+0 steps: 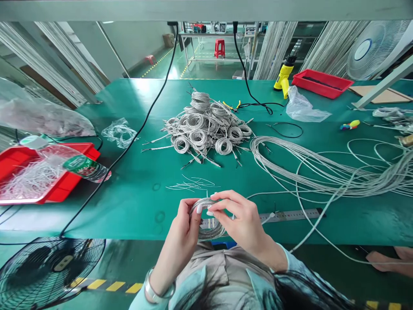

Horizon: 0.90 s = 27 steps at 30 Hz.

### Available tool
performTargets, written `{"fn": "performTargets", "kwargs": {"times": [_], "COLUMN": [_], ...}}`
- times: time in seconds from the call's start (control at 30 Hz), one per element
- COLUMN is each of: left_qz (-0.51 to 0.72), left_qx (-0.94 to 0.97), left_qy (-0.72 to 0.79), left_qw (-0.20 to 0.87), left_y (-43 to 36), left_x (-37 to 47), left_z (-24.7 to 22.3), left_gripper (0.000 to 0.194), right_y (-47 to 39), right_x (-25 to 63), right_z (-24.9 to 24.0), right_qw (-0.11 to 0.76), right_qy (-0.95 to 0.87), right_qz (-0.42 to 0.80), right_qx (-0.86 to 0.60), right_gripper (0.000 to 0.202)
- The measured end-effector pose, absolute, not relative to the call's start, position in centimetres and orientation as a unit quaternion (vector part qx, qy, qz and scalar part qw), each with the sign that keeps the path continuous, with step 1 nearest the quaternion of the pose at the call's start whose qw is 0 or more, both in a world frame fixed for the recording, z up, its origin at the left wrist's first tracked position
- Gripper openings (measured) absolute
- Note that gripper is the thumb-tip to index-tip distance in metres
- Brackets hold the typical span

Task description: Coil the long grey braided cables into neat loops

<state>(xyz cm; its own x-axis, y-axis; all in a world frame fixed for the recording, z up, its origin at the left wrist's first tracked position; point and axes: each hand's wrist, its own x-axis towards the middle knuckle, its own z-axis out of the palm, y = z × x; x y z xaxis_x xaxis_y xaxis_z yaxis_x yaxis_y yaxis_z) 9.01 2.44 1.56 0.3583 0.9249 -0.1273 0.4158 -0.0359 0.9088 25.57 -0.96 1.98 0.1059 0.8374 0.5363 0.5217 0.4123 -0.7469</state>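
A small coil of clear-grey cable (pixel 211 232) is held near the table's front edge. My left hand (pixel 185 224) is closed round its left side, the thumb lying on top. At the coil's upper edge, the fingertips of my right hand (pixel 240 217) pinch in close to the left thumb. A thin white tie end (pixel 207 193) sticks up between the hands; whether the right fingers also grip it is hidden. Just beyond lie several loose white ties (pixel 192 185). Under and right of the hands is a steel ruler (pixel 295 215), with a cable connector (pixel 272 215) resting over it.
A heap of coiled cables (pixel 200 129) occupies the table's middle. Long uncoiled cables (pixel 322 172) spread over the right side. A red tray (pixel 72 185) of white ties and a bottle (pixel 85 167) stand left. A black cord (pixel 142 125) crosses leftward. A yellow heat gun (pixel 284 75) stands behind.
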Motion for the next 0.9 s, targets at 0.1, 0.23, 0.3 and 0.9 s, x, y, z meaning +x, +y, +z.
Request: {"fn": "performTargets", "kwargs": {"times": [0.1, 0.23, 0.3, 0.9], "left_qz": [0.262, 0.268, 0.264, 0.334], "left_qx": [0.672, 0.668, 0.669, 0.631], "left_qy": [0.502, 0.495, 0.492, 0.546], "left_qw": [0.478, 0.487, 0.490, 0.439], "left_y": [2.5, 2.4, 2.5, 5.4], "left_x": [8.9, 9.2, 9.3, 5.9], "left_z": [1.7, 1.8, 1.7, -0.3], "left_gripper": [0.033, 0.034, 0.034, 0.038], "right_y": [-0.9, -0.9, -1.0, 0.2], "right_x": [25.6, 25.5, 25.5, 30.0], "right_z": [2.3, 2.4, 2.4, -2.1], "right_qw": [0.533, 0.517, 0.518, 0.462], "right_qy": [-0.641, -0.642, -0.637, -0.486], "right_qz": [0.197, 0.219, 0.234, 0.337], "right_qx": [-0.516, -0.521, -0.521, -0.661], "right_gripper": [0.010, 0.012, 0.012, 0.062]}}
